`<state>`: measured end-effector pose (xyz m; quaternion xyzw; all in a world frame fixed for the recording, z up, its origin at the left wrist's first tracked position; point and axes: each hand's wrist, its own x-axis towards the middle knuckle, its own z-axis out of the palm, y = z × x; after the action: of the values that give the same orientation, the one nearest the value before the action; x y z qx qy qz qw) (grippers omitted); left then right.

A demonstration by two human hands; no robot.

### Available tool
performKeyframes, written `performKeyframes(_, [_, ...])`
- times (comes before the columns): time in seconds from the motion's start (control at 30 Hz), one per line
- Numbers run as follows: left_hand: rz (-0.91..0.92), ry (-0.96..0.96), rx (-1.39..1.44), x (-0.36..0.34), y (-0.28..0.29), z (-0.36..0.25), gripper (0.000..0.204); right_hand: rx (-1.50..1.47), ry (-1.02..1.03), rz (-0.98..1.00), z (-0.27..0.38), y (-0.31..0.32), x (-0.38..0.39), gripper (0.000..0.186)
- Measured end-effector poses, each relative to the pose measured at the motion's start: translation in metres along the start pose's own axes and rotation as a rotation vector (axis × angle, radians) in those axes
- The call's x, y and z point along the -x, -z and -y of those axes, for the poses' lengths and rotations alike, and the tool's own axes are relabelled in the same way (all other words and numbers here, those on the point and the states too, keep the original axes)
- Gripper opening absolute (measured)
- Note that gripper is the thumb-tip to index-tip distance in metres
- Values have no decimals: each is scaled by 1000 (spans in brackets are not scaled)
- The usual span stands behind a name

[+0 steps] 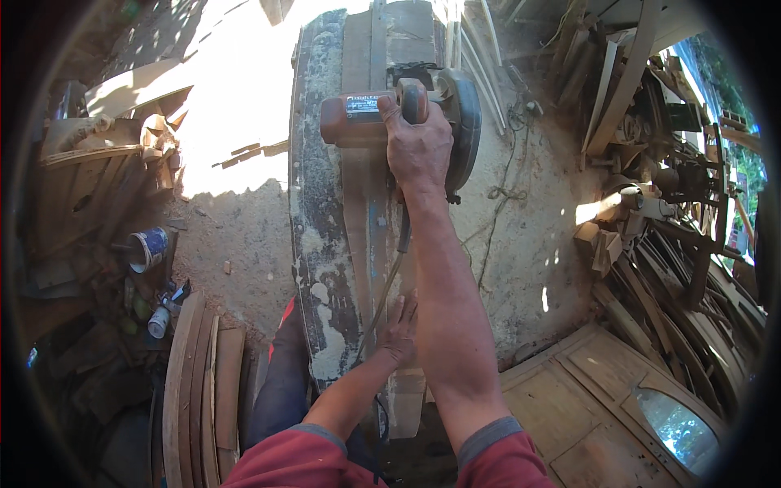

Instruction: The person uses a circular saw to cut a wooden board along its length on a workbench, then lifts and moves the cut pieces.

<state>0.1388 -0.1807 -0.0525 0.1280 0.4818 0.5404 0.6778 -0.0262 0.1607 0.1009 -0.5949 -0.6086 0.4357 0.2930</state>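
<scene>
- Head view: the right hand (419,150) is closed around the handle (416,96) of the power saw (362,126).
- That saw sits over the long board (356,220), at the far part of the bench (313,195).
- The left hand (395,337) lies flat on the wood, nearer the body, fingers straight, gripping nothing.
- 1 cord (404,233) runs from the saw toward the left hand.
- The right hand hides some of the handle.
- The right arm may hide some left fingertips; I cannot tell.
- The saw's blade is hidden.
</scene>
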Motion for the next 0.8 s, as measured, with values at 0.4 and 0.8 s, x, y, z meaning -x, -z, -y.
performKeyframes(0.4, [150, -396, -1943, -7, -5, -49, 72, -14, 104, -17, 12, -7, -28, 50])
performKeyframes(0.8, [173, -314, -1881, -8, -10, -54, 69, 17, 135, -2, 8, -21, -52, 42])
